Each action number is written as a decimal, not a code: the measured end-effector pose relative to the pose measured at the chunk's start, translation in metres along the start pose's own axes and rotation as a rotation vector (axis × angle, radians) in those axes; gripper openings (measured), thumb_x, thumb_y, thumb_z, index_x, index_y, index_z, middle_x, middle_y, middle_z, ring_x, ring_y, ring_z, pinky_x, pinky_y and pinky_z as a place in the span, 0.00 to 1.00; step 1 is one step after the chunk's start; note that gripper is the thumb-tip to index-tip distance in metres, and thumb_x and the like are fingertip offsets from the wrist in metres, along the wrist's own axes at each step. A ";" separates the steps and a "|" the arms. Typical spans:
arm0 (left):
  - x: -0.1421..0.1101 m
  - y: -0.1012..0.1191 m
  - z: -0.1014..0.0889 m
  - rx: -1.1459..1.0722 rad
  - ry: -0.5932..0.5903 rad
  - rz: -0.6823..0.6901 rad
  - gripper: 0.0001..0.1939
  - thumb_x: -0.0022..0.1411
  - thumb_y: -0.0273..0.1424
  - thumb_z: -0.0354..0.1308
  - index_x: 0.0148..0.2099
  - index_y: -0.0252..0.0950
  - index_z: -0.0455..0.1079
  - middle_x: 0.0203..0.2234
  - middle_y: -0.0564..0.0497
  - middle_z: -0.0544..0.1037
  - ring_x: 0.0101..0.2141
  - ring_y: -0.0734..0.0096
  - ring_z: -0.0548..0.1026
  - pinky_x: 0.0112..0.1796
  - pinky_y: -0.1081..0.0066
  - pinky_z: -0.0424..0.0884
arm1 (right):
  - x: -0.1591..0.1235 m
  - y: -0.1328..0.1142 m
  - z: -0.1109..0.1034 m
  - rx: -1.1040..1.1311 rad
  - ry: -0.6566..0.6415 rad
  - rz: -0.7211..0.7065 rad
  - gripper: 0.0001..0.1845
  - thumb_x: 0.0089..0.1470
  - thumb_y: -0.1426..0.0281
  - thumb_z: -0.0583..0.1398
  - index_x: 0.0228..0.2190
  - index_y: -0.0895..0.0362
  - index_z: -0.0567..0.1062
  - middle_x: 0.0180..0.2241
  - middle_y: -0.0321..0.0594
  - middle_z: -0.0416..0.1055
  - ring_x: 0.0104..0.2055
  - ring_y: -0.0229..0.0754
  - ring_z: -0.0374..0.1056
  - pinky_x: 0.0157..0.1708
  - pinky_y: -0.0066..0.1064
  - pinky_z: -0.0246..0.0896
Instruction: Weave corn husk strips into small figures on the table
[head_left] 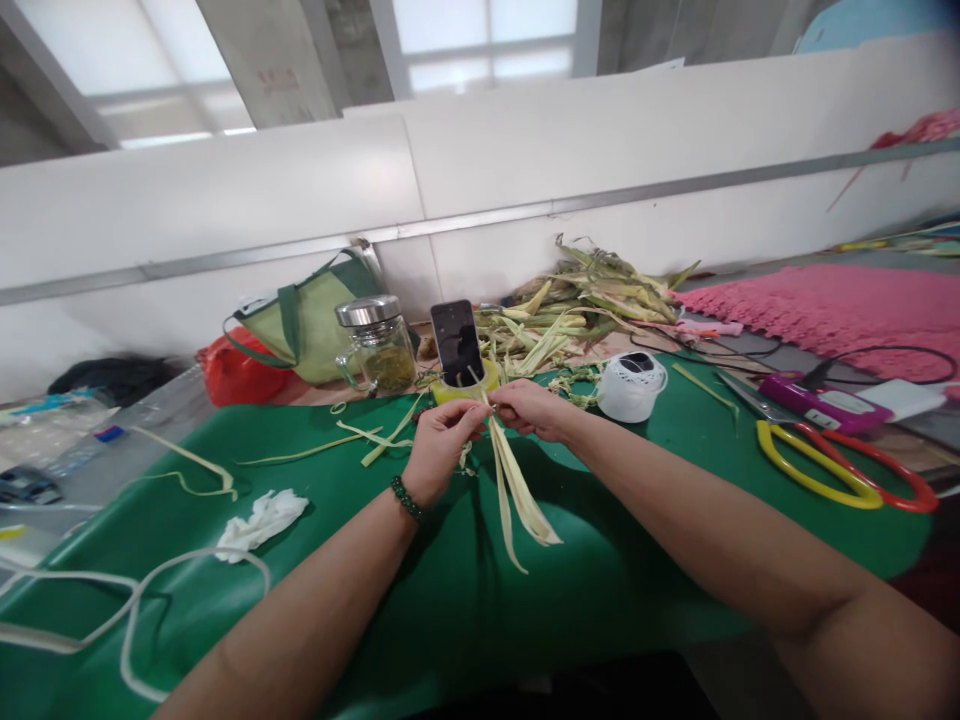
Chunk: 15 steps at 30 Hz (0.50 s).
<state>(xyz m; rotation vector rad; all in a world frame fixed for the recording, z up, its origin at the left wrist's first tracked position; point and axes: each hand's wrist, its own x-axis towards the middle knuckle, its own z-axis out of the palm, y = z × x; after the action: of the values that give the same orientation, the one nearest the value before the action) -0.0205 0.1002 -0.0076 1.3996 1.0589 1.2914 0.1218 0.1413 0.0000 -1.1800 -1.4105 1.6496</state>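
Note:
A bundle of pale corn husk strips hangs down between my hands over the green mat. My left hand, with a dark green bead bracelet at the wrist, pinches the top of the bundle. From the other side my right hand closes its fingers at the same spot, its fingertips touching or almost touching the left ones. The exact grip of both is partly hidden by the fingers. Just behind them a phone stands upright against a yellow roll.
A spool of white cord and scissors with red and yellow handles lie to the right. Behind are a lidded glass jar, a heap of corn husks and a green bag. Crumpled tissue lies left.

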 end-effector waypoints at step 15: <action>0.010 -0.011 -0.009 0.189 -0.075 -0.257 0.14 0.47 0.38 0.63 0.25 0.29 0.72 0.18 0.51 0.73 0.20 0.76 0.70 0.26 0.74 0.66 | -0.007 -0.005 -0.010 -0.473 0.055 -0.276 0.13 0.50 0.68 0.54 0.18 0.60 0.69 0.14 0.32 0.64 0.15 0.29 0.51 0.17 0.23 0.45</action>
<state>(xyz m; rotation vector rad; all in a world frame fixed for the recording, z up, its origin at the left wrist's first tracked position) -0.0287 0.1129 -0.0165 1.3859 1.2897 0.9663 0.1331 0.1398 0.0063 -1.1993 -1.8965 1.1181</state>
